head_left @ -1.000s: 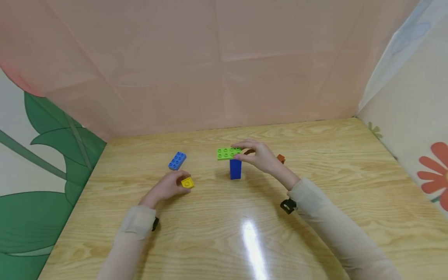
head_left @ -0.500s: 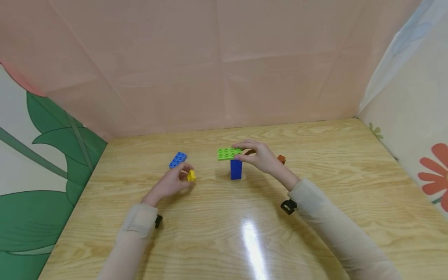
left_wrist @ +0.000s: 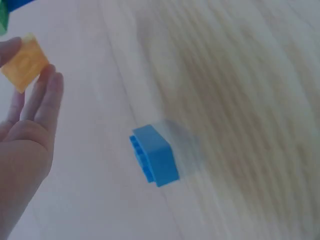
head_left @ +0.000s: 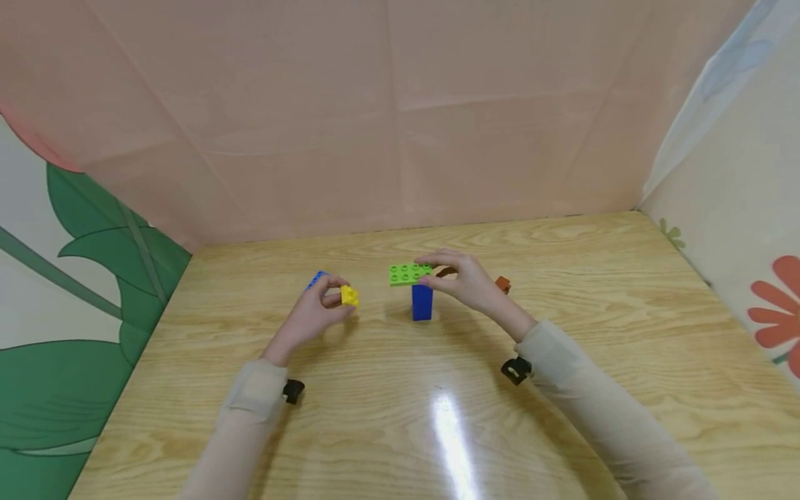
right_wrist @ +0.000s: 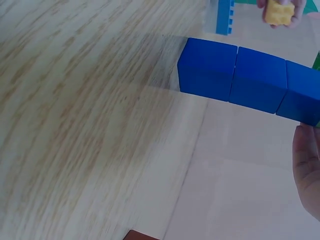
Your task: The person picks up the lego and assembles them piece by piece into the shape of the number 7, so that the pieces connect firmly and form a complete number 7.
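A small yellow brick (head_left: 349, 296) is pinched in my left hand (head_left: 340, 292) and held a little above the wooden table (head_left: 400, 417). It also shows in the left wrist view as the yellow brick (left_wrist: 25, 62) between thumb and fingers (left_wrist: 47, 92). My right hand (head_left: 430, 272) grips the right end of a green plate (head_left: 406, 273). The plate sits on an upright dark blue column (head_left: 421, 303). In the right wrist view the blue column (right_wrist: 240, 80) fills the top.
A light blue brick (head_left: 315, 279) lies on the table behind my left hand, partly hidden; the light blue brick (left_wrist: 155, 156) is clear in the left wrist view. A brown brick (head_left: 503, 283) lies right of my right hand. Patterned walls enclose the table.
My left hand has lifted the yellow brick off the table and carried it up and to the right, nearer the blue column. The right hand and green plate have stayed put.
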A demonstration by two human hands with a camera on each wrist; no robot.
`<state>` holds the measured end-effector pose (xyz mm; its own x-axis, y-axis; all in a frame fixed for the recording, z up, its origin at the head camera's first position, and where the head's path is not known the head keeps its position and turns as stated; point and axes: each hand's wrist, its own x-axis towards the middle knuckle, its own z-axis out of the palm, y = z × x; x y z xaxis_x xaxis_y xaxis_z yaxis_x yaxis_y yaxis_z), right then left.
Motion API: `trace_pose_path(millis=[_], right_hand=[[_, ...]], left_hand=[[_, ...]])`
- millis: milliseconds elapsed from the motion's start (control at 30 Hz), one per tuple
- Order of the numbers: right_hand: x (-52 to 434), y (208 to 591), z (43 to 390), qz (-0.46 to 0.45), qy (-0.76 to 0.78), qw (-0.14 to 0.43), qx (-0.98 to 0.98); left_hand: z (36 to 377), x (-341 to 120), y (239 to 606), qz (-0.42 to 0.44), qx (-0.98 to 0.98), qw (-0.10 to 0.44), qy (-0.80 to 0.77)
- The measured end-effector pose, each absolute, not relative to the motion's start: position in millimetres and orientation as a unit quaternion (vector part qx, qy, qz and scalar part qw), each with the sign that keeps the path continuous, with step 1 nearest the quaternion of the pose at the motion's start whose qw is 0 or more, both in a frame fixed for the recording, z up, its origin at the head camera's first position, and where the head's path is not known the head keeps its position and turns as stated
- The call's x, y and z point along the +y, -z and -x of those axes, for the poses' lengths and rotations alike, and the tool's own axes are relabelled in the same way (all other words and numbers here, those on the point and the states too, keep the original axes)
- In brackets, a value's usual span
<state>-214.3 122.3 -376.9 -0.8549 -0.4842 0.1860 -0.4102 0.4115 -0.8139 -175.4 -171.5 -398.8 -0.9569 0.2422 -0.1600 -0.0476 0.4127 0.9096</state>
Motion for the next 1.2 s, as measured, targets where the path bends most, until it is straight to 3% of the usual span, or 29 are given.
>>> trace_pose_path(millis=[1200], right_hand=[[108.6,355.3,216.8,0.292,0.417,0.039,0.860]], left_hand=[[183.2,-138.2,381.2,-0.065,0.795,0.104,-0.594]])
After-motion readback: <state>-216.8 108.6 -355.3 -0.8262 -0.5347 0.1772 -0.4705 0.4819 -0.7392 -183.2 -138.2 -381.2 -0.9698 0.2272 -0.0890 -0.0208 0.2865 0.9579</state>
